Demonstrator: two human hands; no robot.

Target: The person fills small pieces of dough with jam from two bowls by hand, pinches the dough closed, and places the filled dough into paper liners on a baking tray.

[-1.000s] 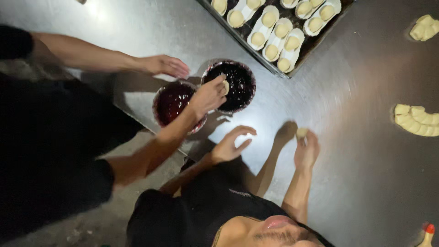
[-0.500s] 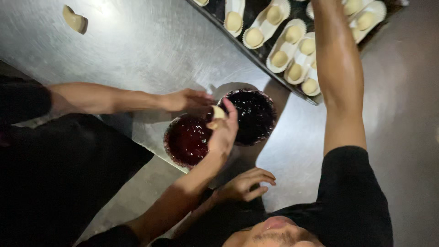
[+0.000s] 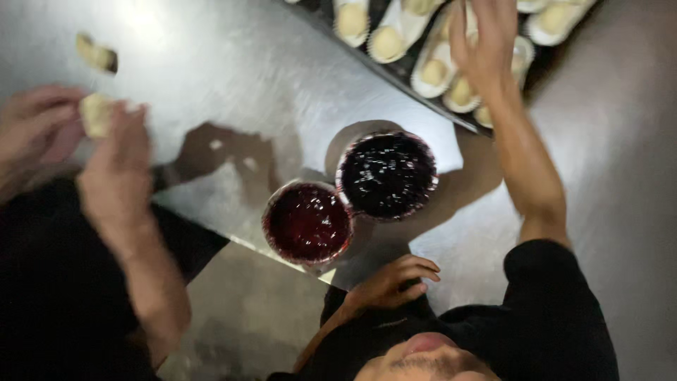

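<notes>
Hands: right hand [image 3: 486,42] stretched forward over tray, fingers loosely spread above pastry shells, blurred; left hand [image 3: 395,279] loosely curled, holding nothing, at near edge of table [image 3: 233,77]. Dark tray [image 3: 402,67] of cream-filled pastry shells [image 3: 434,70] at far side. Two jam bowls touching: dark one [image 3: 388,175], red one [image 3: 308,222]. Co-worker's hands [image 3: 113,162] pinch dough piece [image 3: 95,113] at left.

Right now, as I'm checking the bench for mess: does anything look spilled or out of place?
No spill shows. The red jam bowl sits right at the edge of the steel table, touching the dark jam bowl, and one dough piece lies alone, far from the tray.
</notes>
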